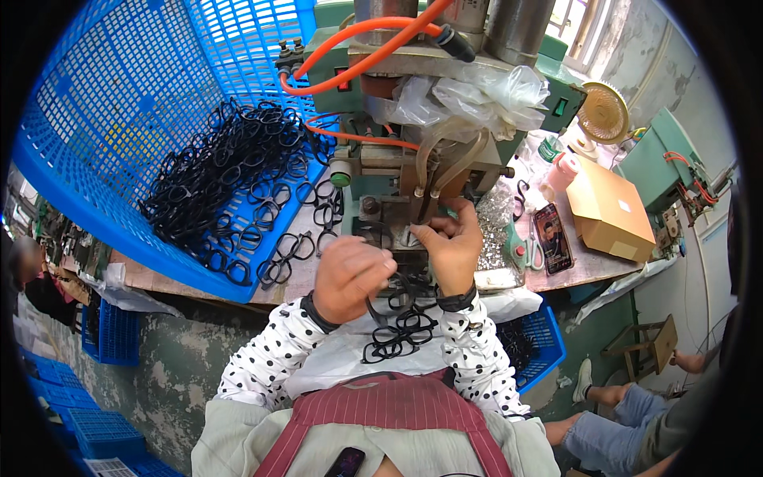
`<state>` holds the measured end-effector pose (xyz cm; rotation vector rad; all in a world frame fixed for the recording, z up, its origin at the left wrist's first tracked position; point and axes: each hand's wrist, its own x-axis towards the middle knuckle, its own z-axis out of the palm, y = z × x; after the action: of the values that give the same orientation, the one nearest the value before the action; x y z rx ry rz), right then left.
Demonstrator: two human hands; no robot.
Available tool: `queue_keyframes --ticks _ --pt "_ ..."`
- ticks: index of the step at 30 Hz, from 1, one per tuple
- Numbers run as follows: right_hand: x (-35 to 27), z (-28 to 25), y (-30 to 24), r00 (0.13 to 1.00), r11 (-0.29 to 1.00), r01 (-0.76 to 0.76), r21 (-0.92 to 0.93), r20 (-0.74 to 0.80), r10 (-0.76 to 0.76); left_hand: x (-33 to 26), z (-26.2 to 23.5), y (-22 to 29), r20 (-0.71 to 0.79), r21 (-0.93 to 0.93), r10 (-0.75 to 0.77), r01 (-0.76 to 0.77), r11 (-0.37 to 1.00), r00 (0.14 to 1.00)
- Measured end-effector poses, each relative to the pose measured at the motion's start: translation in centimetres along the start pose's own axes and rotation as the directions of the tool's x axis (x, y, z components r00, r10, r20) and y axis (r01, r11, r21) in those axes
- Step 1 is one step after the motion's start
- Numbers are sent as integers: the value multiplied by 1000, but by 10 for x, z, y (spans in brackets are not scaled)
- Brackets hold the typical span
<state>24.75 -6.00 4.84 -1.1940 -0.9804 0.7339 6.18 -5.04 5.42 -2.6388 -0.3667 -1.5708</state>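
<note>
Left hand [350,274] gripping a black frame [389,298], right hand [449,238] pinching at the press [413,171] (held part hidden); blue basket [119,119] beside

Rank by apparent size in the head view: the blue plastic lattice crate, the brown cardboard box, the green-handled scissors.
1. Blue plastic lattice crate, by far the largest.
2. Brown cardboard box.
3. Green-handled scissors, smallest.
The crate sits nearer the camera, yet the order is plain.

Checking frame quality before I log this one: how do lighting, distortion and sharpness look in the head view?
Head view: daylight is even, brightest at the window top right; strong fisheye bending curves the blue perforated plastic crate and leaves black corners; the left hand, right hand and black plastic spectacle frames are sharp; the clear plastic sheeting on the machine shows mild glare; the rim softens.
</note>
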Motion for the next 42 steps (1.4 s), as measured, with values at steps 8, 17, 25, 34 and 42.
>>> queue_keyframes --ticks 8,17,25,34,42 --pt "36 -66 44 936 758 187 -625 -121 -330 -1 37 8 148 -200 96 -65 978 984" --pt "21 -142 85 997 245 -38 -969 -54 -55 -9 45 9 131 -188 35 -10 982 991" --pt "20 -126 100 965 367 61 -928 -39 -259 -15 49 12 155 -168 29 -3 986 988" --pt "22 -136 114 940 601 38 -798 -176 -293 -106 -2 -30 -72 594 -568 493 636 820" --pt "19 -132 119 915 519 4 -855 -205 -346 -191 -8 -78 -86 729 -791 579 365 606"
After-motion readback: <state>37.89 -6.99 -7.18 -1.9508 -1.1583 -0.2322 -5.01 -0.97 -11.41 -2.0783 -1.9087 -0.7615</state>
